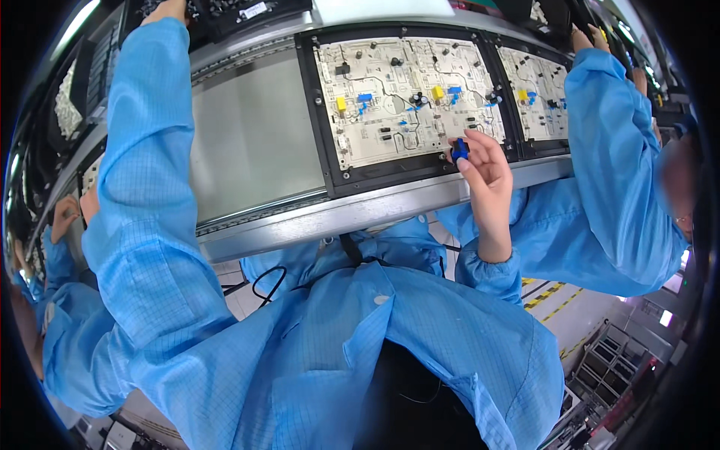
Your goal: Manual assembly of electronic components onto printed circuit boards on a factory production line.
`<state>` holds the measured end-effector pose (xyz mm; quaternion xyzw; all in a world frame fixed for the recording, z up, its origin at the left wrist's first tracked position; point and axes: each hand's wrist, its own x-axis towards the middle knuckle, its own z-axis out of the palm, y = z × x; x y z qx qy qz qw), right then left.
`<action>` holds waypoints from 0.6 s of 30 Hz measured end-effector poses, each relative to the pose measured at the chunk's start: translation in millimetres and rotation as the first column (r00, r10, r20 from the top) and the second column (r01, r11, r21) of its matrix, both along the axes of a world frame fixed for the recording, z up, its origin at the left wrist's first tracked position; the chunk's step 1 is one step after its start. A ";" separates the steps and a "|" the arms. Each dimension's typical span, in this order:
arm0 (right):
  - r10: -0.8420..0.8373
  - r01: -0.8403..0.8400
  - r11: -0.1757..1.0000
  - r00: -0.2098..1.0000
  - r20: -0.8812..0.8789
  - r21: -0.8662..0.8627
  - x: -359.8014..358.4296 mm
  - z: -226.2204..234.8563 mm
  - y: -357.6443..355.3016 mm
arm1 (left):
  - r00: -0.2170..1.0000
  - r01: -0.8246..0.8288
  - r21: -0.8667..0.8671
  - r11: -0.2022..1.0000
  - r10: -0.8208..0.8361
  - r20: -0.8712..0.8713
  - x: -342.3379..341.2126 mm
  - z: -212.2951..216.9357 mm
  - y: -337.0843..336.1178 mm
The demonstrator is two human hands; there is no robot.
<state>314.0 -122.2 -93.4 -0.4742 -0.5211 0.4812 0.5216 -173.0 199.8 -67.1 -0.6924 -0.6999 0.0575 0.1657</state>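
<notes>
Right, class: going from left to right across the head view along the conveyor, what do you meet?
Left arm's blue sleeve → bare grey panel → white circuit board → right hand pinching a small blue component → second circuit board → a co-worker's blue sleeve.

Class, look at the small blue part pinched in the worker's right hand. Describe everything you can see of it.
The blue part is a small, blocky piece that looks like plastic, deep blue with a darker patch on top. The right hand pinches it between its fingertips, which hide its lower side. It sits at the lower right edge of the pale circuit board, over the board's black frame. Whether it touches the board cannot be told. Similar blue parts already stand on the board.
</notes>
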 end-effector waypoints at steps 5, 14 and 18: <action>0.104 -0.220 0.962 0.844 -0.525 -0.163 11.0 0.7 2.7 | 0.989 -0.108 0.003 0.994 0.108 -0.100 55.1 29.1 -40.5; 0.269 -0.470 0.873 0.685 -0.677 -0.130 -31.3 -1.4 4.3 | 0.989 -0.149 -0.023 0.989 0.149 -0.008 31.8 22.9 -43.0; 0.219 -0.253 0.961 0.943 0.252 0.110 -37.6 16.7 2.0 | 0.977 -0.093 -0.133 0.987 0.116 0.180 7.2 6.7 -12.5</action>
